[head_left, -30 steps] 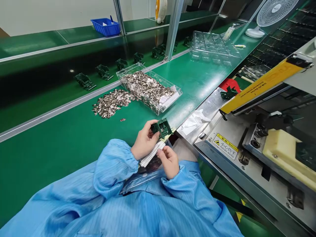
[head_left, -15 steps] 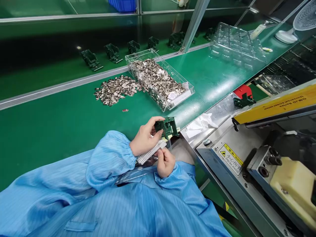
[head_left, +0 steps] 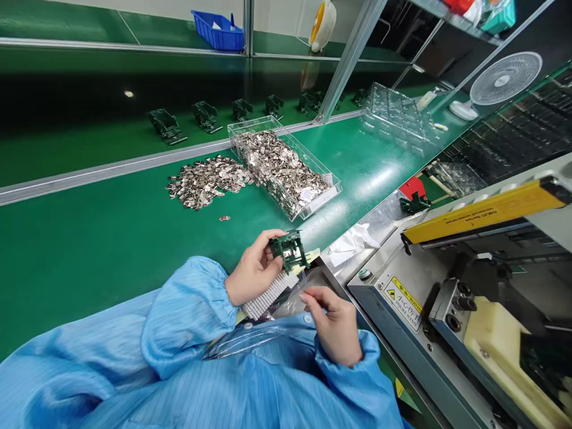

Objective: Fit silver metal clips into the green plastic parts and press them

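My left hand (head_left: 255,271) is closed on a dark green plastic frame (head_left: 290,249), with the thumb pressed against its near edge. The frame is tilted, and a shiny spot shows in its opening. Under that wrist lies a white sheet of small raised blocks (head_left: 270,296), partly covered by the hand and sleeve. To the right, my right hand (head_left: 334,325) is held apart from the sheet, thumb and forefinger pinched together. Whatever may be between those fingertips is too small to make out. Clear plastic film (head_left: 292,301) lies below the frame, near the right fingertips.
A clear tray (head_left: 319,210) heaped with small metal parts stands beside a loose pile (head_left: 205,182). Several green frames (head_left: 166,125) line the back. At right are white tissue (head_left: 353,244) and a machine with a hand-injury warning label (head_left: 403,302); farther off, a white fan (head_left: 504,80).
My right hand has moved right, away from the white block sheet. The left hand still holds the green frame, now turned so its opening shows more. The camera view has tipped upward.
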Tool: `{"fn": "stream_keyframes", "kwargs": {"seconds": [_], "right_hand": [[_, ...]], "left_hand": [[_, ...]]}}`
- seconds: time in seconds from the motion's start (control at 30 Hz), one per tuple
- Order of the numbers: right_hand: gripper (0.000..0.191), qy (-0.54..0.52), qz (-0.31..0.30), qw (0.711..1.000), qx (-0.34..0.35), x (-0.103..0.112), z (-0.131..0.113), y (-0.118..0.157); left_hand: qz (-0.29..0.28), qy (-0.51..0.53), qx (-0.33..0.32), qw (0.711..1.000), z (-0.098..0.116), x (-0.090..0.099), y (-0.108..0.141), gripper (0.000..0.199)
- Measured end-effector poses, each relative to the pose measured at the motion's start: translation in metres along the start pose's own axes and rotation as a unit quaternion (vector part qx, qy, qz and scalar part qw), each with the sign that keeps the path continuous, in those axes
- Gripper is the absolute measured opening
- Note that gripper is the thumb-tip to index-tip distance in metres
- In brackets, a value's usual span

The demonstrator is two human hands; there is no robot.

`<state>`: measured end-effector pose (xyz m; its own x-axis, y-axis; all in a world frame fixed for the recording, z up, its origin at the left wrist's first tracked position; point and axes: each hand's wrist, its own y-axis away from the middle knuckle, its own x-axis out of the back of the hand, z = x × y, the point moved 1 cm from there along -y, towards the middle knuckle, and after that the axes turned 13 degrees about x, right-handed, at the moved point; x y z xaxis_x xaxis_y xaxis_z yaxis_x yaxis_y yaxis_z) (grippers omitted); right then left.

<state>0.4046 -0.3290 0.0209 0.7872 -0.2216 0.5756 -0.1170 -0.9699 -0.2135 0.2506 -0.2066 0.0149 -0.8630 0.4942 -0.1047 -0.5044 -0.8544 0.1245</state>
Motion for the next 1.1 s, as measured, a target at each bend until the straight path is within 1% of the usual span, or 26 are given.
{"fn": "stream_keyframes", "kwargs": {"seconds": [0.07,0.13,0.23,0.3,0.37,0.43,0.5,0.6,0.67,0.73,0.83,0.9,0.97,1.03,1.1], "right_hand": [[0.011,-0.021,0.052,0.998,0.035,0.014,-0.014,-0.009],[0.008,-0.035,0.085,0.993,0.073,0.018,-0.023,-0.021],[0.005,-0.054,0.138,0.982,0.117,0.008,-0.028,-0.037],[0.004,-0.052,0.15,0.98,0.124,-0.001,-0.027,-0.044],[0.003,-0.029,0.149,0.982,0.115,-0.008,-0.027,-0.048],[0.006,-0.005,0.154,0.982,0.106,-0.011,-0.027,-0.05],[0.008,0.012,0.16,0.982,0.103,-0.011,-0.029,-0.051],[0.01,0.008,0.144,0.985,0.098,-0.01,-0.032,-0.053],[0.013,-0.027,0.133,0.987,0.088,-0.011,-0.033,-0.053],[0.016,-0.096,0.139,0.984,0.06,-0.014,-0.032,-0.053],[0.024,-0.214,0.16,0.964,0.003,-0.019,-0.028,-0.051],[0.027,-0.249,0.159,0.955,-0.01,-0.017,-0.025,-0.048],[0.036,-0.248,0.14,0.958,0.011,-0.011,-0.023,-0.042],[0.054,-0.222,0.109,0.967,0.056,0.0,-0.024,-0.034],[0.068,-0.18,0.079,0.974,0.109,0.013,-0.027,-0.023]], "left_hand": [[-0.004,-0.017,-0.009,1.0,-0.001,0.001,0.002,0.041],[-0.017,-0.037,-0.019,0.999,-0.001,0.001,0.004,0.039],[-0.034,-0.066,-0.034,0.997,0.003,0.0,0.007,0.036],[-0.039,-0.076,-0.04,0.996,0.006,-0.001,0.008,0.034],[-0.046,-0.077,-0.049,0.995,0.009,-0.001,0.008,0.033],[-0.056,-0.076,-0.061,0.994,0.011,-0.002,0.009,0.033],[-0.06,-0.082,-0.072,0.992,0.014,-0.003,0.01,0.033],[-0.05,-0.108,-0.078,0.99,0.017,-0.004,0.011,0.033],[-0.046,-0.122,-0.082,0.988,0.018,-0.004,0.012,0.032],[-0.052,-0.125,-0.084,0.987,0.018,-0.003,0.012,0.031],[-0.071,-0.128,-0.073,0.987,0.016,-0.002,0.013,0.03],[-0.081,-0.137,-0.054,0.986,0.015,0.0,0.012,0.031],[-0.084,-0.139,-0.029,0.986,0.016,0.001,0.013,0.033],[-0.096,-0.129,0.001,0.987,0.022,0.0,0.016,0.034],[-0.136,-0.135,0.018,0.981,0.033,-0.004,0.022,0.033]]}}
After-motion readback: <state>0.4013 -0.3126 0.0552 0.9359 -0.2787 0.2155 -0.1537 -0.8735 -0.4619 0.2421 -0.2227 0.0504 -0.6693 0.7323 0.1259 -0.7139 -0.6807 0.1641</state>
